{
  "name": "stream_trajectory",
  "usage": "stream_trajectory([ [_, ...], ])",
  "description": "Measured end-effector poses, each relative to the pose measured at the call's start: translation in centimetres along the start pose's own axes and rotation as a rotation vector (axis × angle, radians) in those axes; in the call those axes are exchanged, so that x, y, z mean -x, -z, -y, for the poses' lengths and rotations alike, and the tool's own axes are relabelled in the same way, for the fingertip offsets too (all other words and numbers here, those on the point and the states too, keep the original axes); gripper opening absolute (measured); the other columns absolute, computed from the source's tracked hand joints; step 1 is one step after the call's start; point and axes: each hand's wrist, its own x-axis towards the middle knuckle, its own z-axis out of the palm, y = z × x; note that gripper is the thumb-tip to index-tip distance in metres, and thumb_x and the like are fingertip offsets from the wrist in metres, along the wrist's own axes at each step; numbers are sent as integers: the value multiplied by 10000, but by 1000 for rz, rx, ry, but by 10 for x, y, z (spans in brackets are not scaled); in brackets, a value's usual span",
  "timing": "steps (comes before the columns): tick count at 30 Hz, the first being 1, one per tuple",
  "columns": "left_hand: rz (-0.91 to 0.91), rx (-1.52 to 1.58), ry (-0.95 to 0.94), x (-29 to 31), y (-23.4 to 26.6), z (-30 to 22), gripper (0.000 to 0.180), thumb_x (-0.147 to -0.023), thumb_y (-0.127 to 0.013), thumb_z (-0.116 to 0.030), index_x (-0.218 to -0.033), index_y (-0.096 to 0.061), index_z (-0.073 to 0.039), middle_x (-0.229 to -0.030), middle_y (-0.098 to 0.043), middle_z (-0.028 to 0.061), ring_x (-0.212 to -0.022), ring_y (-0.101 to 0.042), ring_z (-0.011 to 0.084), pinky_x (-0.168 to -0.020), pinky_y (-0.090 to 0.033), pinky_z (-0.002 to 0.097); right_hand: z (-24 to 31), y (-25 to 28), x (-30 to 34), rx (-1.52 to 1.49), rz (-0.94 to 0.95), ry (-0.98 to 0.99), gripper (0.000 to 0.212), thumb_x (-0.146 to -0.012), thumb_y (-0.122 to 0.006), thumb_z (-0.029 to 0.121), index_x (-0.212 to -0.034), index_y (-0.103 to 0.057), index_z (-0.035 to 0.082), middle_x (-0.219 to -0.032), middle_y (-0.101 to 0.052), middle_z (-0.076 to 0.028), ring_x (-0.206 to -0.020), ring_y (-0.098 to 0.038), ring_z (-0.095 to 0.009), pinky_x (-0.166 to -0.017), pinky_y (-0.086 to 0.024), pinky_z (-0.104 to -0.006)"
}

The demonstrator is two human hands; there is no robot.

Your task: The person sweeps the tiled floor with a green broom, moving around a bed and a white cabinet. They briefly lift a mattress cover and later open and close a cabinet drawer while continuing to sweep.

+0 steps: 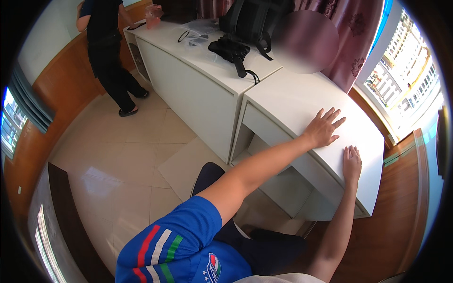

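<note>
Both of my hands rest on a white desktop (294, 101). My left hand (322, 128) lies palm down with its fingers spread, its bare forearm stretching out from a blue short sleeve. Nearer to me and to the right, my right hand (352, 165) sits close to the desk's near edge. Its fingers are stretched out over the top and lie close together. I see nothing held in either hand. Below the top, the white desk has a drawer-like front panel (268, 123) and an open space with shelf boards.
A long white cabinet (184, 80) adjoins the desk; on it are a black backpack (252, 21), a folded black umbrella (231, 51) and clear plastic bags (200, 28). A person in dark clothes (106, 47) stands at its far end. A window (401, 66) and maroon curtain (356, 37) lie beyond.
</note>
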Motion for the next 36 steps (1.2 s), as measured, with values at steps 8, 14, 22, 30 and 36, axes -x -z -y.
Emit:
stream_trajectory([
  [8,418,88,85,-7,-2,1,550,-951,-521,-516,-1330,-590,-124,-1456,-501,82,-1420,-370,257,-1188,-237,485,-7,-14,0,130,-340,64,516,-1013,-461,374,-1380,-533,19,-1476,-441,-224,-1412,-360,-363,-1165,-290,-418],
  [14,-49,8,25,5,-17,5,587,-958,-510,-515,-1353,-567,-85,-1465,-499,68,-1420,-371,253,-1192,-240,461,-1,-4,-4,53,50,-1,537,-1021,-414,402,-1381,-536,23,-1481,-430,-235,-1414,-354,-373,-1167,-278,-425],
  [22,633,108,86,-15,3,1,718,-962,-497,-513,-1508,-342,-74,-1577,-331,67,-1475,-255,245,-1215,-193,449,-29,-25,-11,158,-275,56,543,-1042,-359,327,-1460,-397,-18,-1508,-396,-221,-1439,-321,-335,-1189,-244,-415],
  [30,93,-48,1,2,-12,6,759,-952,-502,-537,-1506,-334,-47,-1578,-327,68,-1476,-252,246,-1219,-181,447,-25,-20,-12,5,34,-3,489,-1055,-310,266,-1404,-474,-35,-1506,-412,-191,-1436,-331,-307,-1191,-247,-385],
  [36,638,95,123,-12,8,0,802,-951,-480,-563,-1515,-295,-23,-1597,-274,110,-1483,-232,253,-1216,-180,461,-18,-18,-8,100,-168,-1,642,-1030,-396,394,-1494,-309,-41,-1561,-300,-223,-1475,-239,-330,-1204,-205,-414],
])
